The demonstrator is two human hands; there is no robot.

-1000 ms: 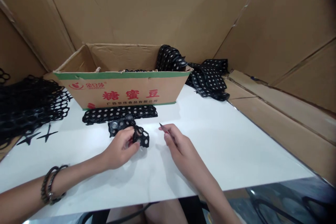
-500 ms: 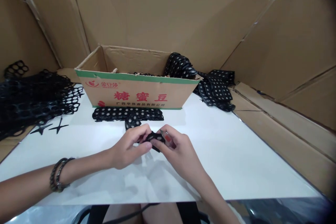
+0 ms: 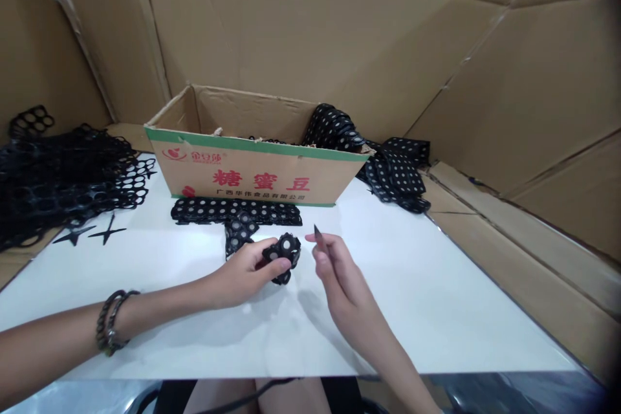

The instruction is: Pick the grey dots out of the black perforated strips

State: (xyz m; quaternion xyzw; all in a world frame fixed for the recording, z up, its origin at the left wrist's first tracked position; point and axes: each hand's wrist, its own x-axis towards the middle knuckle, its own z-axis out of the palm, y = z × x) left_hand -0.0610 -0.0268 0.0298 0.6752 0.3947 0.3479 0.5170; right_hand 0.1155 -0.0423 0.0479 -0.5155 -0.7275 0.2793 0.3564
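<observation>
My left hand [image 3: 250, 273] is closed round a folded piece of black sheet with pale round dots [image 3: 287, 246]. The piece bunches up between thumb and fingers, above the white table. To its right, a short distance apart, my right hand [image 3: 343, 275] pinches a small pointed tool [image 3: 318, 237]. Its dark tip points up and left; the fingers hide the rest, so its exact kind is unclear. Just behind my left hand lies a loose dotted black piece [image 3: 237, 233]. It meets a long row of dotted black strips [image 3: 208, 211] along the box front.
An open cardboard box [image 3: 252, 174] with a green edge stands at the back. Dotted black sheets [image 3: 395, 171] hang over its right end onto the table [image 3: 436, 310]. On the left are a heap of black perforated netting [image 3: 63, 174] and two black star-shaped scraps [image 3: 107, 230]. Cardboard walls surround the table.
My right hand has drawn away to the right from the dotted piece, baring the tool's tip. The piece stays in my left hand, turned so that more dots show.
</observation>
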